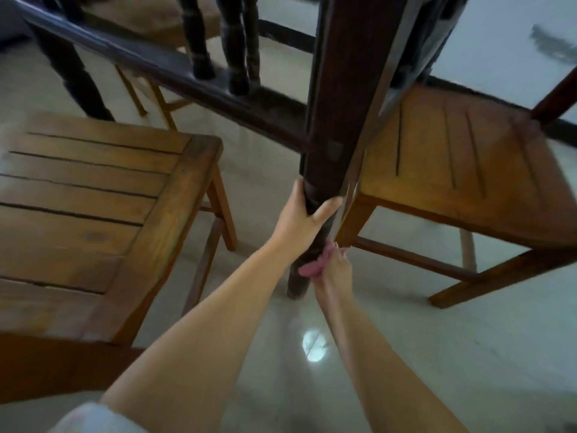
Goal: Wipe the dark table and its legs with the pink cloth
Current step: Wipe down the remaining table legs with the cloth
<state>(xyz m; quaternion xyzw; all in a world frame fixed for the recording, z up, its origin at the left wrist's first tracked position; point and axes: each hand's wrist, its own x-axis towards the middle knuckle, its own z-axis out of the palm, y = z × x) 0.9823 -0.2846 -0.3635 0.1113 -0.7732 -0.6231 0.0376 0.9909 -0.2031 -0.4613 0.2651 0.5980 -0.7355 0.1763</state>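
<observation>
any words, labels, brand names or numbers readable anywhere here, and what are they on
None: no text, label, brand or number shows on the dark table leg, the pink cloth, the wooden chairs or the floor. The frame is also motion-blurred.

Left hand (pixel 299 218) gripping table leg (pixel 331 145), right hand (pixel 335 270) pressing pink cloth (pixel 312 267) (bunched)

Table leg between two chairs

Table leg (pixel 335 126) stands on the floor (pixel 406 323); left chair (pixel 93 195) to its left, right chair (pixel 462 170) to its right.
</observation>
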